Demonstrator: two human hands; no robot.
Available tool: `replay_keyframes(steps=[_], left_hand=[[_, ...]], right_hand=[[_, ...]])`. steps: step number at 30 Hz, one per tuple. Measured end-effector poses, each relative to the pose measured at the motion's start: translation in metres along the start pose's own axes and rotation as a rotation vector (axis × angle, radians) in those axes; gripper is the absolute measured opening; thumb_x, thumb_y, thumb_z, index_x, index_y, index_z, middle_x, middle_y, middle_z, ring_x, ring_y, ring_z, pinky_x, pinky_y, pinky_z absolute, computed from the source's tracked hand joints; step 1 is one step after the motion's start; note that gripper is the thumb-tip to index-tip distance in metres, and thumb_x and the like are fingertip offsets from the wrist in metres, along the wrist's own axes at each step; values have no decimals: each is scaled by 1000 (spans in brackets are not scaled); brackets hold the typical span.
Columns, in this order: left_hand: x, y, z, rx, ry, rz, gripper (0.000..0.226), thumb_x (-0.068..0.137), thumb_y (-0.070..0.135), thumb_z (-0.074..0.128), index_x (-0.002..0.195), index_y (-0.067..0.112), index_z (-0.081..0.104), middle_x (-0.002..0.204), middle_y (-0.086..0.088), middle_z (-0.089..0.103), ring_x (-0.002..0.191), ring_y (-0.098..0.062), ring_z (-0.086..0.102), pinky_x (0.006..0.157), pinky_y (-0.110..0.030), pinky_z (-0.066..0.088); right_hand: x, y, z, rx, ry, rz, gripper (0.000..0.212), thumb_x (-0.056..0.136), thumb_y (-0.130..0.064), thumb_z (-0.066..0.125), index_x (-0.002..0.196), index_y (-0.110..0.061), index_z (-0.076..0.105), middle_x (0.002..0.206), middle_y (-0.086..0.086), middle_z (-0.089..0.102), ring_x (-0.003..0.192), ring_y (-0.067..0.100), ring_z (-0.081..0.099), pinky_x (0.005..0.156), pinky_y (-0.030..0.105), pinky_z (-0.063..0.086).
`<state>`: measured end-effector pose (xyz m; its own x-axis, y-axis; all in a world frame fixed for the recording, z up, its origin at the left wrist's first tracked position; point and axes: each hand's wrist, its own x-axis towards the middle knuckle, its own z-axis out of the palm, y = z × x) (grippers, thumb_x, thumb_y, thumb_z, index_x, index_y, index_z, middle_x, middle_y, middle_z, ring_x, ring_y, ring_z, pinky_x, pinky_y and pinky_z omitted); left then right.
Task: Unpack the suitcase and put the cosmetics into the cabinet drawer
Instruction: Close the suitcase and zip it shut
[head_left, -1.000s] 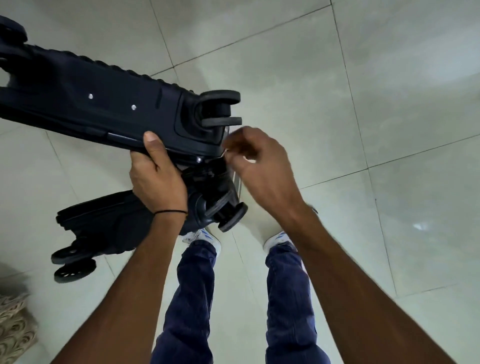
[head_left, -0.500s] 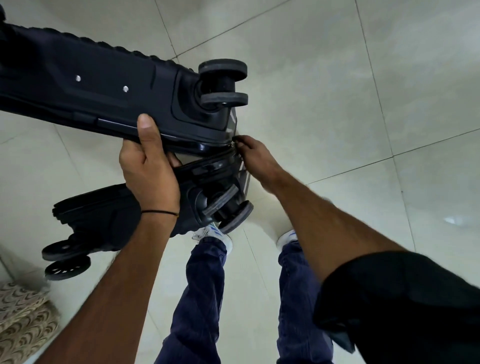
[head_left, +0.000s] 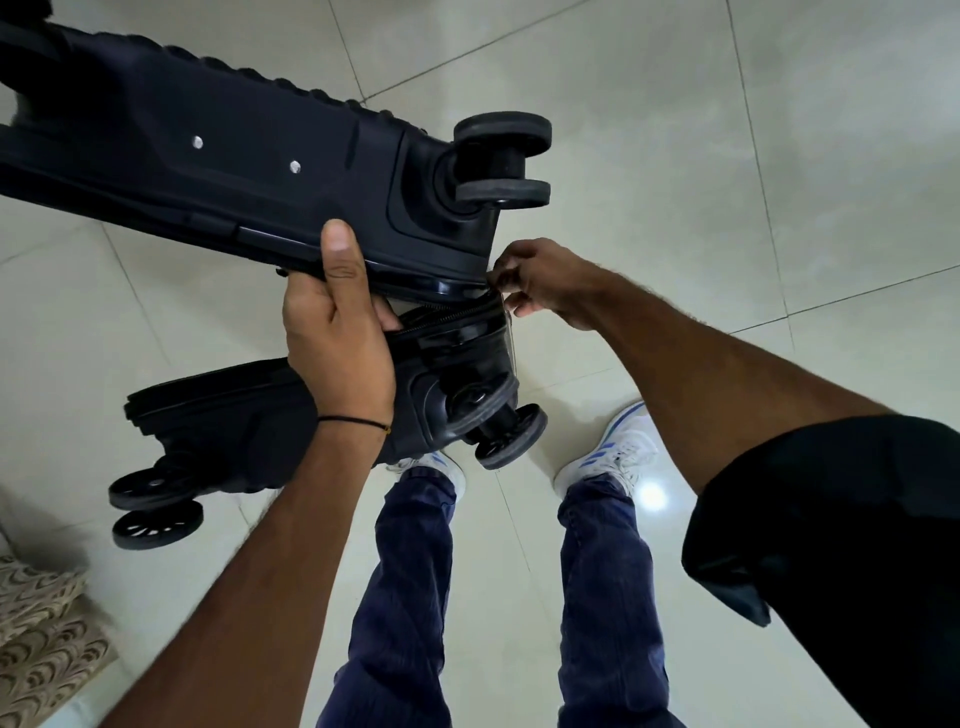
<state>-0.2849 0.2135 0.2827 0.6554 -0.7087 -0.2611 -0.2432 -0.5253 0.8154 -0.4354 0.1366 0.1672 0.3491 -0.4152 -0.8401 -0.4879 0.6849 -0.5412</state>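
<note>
A black hard-shell suitcase (head_left: 208, 171) lies on its side on the tiled floor, its wheeled bottom end facing me and its two halves parted along the zip. My left hand (head_left: 337, 332) grips the edge of the upper half, thumb pressed on the shell, fingers tucked into the gap. My right hand (head_left: 535, 278) pinches the zip pull at the corner of the seam, just below the upper twin wheel (head_left: 501, 158). No cosmetics or cabinet drawer are in view; the inside of the case is hidden.
My legs in blue trousers and white shoes (head_left: 608, 457) stand right behind the case. More wheels (head_left: 156, 501) stick out at lower left. A patterned beige fabric (head_left: 41, 639) fills the bottom left corner. Pale floor tiles (head_left: 727, 156) spread to the right.
My right hand slid along the seam at the wheel corner, still pinching the zip area. The gap between the two halves has widened a little under my left hand.
</note>
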Motion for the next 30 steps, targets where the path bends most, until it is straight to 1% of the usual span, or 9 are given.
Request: replay_keyframes(steps=[2, 5, 9, 14, 16, 18, 21, 26, 30], left_hand=[[1, 1, 1, 7, -1, 0, 54, 100, 52, 41, 58, 18, 44, 41, 6, 50, 46, -18, 52, 72, -52, 54], [3, 1, 2, -4, 1, -9, 52, 100, 51, 41, 60, 17, 44, 41, 6, 50, 46, -16, 52, 71, -49, 54], [3, 0, 3, -17, -1, -10, 55, 99, 51, 43, 57, 15, 45, 41, 7, 50, 47, -14, 52, 72, -44, 53], [6, 3, 6, -61, -42, -10, 63, 96, 51, 50, 47, 14, 44, 38, 4, 49, 45, -14, 50, 72, -38, 50], [9, 3, 6, -68, -66, 5, 69, 95, 52, 52, 46, 4, 46, 37, 2, 48, 43, -13, 48, 68, -33, 46], [10, 4, 5, -94, -95, 8, 70, 94, 51, 55, 47, -1, 48, 36, 0, 49, 41, -12, 46, 65, -30, 43], [12, 8, 2, -144, -145, -19, 61, 93, 48, 59, 39, 23, 49, 38, -3, 51, 41, -12, 46, 66, -32, 42], [15, 9, -3, -163, -124, -48, 63, 94, 46, 60, 35, 25, 49, 38, -4, 53, 41, -11, 46, 68, -32, 41], [10, 11, -2, -141, -143, -63, 65, 93, 50, 59, 38, 16, 52, 39, -7, 54, 41, -13, 47, 64, -32, 42]], right_hand=[[-2, 1, 4, 116, 44, -4, 27, 93, 8, 44, 80, -11, 58, 83, 6, 58, 66, 18, 52, 58, 25, 48], [-4, -2, 10, 148, 87, -12, 23, 94, 4, 43, 80, -10, 54, 76, 5, 53, 62, 16, 47, 53, 23, 40], [-13, -4, 4, -75, 62, -75, 16, 94, 1, 41, 87, -7, 52, 80, 10, 54, 68, 19, 49, 53, 26, 41], [-24, -15, -10, -339, -56, -109, 29, 83, 7, 33, 80, -16, 50, 81, 9, 55, 71, 25, 49, 52, 27, 40], [-28, -21, -10, -462, -73, -123, 26, 86, 5, 37, 81, -16, 51, 80, 5, 55, 76, 25, 49, 56, 27, 39], [-32, -27, -9, -616, -46, -163, 18, 94, -1, 43, 93, -11, 58, 94, 8, 63, 88, 26, 54, 68, 29, 42], [-40, -32, -14, -649, -16, -185, 22, 98, -4, 46, 112, 2, 61, 109, 17, 66, 100, 35, 57, 79, 34, 45], [-78, -38, -26, -361, -29, -262, 23, 91, 3, 43, 85, -12, 59, 68, -14, 53, 65, 7, 41, 64, 19, 35], [-123, -50, -18, -310, -3, -300, 18, 95, -2, 50, 83, -13, 58, 56, -17, 47, 57, 4, 37, 55, 15, 32]])
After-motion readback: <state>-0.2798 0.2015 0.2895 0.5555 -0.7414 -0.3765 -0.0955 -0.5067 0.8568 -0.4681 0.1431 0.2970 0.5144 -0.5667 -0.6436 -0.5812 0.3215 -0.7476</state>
